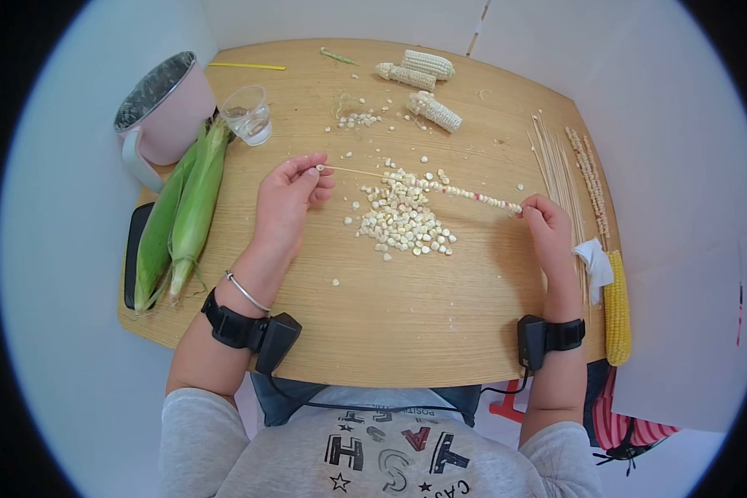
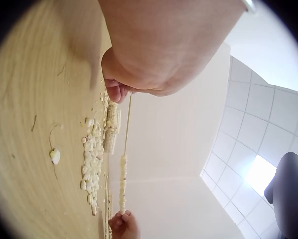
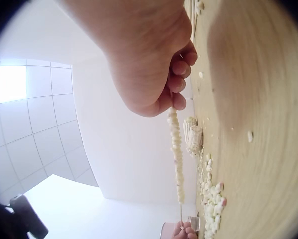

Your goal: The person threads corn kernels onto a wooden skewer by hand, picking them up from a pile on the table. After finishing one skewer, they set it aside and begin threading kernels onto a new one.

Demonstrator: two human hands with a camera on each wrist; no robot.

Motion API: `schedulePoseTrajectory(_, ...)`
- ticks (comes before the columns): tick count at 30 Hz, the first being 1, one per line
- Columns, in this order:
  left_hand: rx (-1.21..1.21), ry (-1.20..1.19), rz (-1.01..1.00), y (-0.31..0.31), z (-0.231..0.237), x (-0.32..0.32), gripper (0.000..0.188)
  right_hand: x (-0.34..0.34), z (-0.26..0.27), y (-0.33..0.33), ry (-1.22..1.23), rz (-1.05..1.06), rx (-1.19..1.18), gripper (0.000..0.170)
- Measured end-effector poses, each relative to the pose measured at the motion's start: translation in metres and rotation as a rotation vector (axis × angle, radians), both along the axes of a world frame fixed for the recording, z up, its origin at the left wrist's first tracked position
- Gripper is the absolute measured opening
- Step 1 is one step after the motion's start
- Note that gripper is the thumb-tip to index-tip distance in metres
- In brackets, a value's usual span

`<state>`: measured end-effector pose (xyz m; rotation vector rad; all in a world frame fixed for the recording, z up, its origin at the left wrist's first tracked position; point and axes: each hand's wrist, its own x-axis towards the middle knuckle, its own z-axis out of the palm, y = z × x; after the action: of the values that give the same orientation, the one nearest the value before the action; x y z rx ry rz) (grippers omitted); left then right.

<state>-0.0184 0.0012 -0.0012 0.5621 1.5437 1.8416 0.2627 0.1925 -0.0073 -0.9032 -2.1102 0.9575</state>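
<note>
- My right grip [image 1: 548, 228] clamps the stick [image 1: 355, 171] by its loaded end.
- My left grip [image 1: 284, 197] pinches a kernel [image 1: 320, 168] at the tip.
- Likely threading; next calls for careful sliding.

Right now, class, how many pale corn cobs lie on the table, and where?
3: the farthest cob, a second cob just in front of it, and a third cob nearer the kernel pile. Any inside the green husks would be hidden.

Your head view is looking down; both close wrist views are facing sideways, sharing the corn-kernel skewer [image 3: 177, 152] below centre.
</note>
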Motion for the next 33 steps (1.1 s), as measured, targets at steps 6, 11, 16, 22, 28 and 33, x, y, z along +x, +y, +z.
schedulePoseTrajectory(6,0.004,0.022,0.0,-0.0002,-0.0003,0.0,0.02,0.0,-0.0016,0.0006,0.018,0.011,-0.012,0.015)
schedulePoseTrajectory(11,0.022,-0.021,-0.004,-0.0003,0.0028,0.0021,0.02,0.0004,-0.0021,0.0013,0.011,0.009,-0.024,0.015)
schedulePoseTrajectory(16,0.089,-0.159,-0.023,-0.0008,0.001,-0.0011,0.02,0.0,-0.0018,0.0009,0.032,0.013,-0.033,0.015)
schedulePoseTrajectory(22,0.112,-0.197,-0.042,-0.0009,0.0023,-0.0007,0.02,0.0003,-0.0034,0.0017,0.019,0.014,-0.039,0.015)
schedulePoseTrajectory(28,0.073,-0.132,-0.051,-0.0019,0.0034,0.0001,0.018,0.0003,-0.0039,0.0016,0.029,-0.003,-0.058,0.015)
schedulePoseTrajectory(33,-0.002,0.027,-0.027,-0.0024,0.0059,0.0017,0.017,0.0012,-0.0046,0.003,0.008,-0.001,-0.042,0.015)
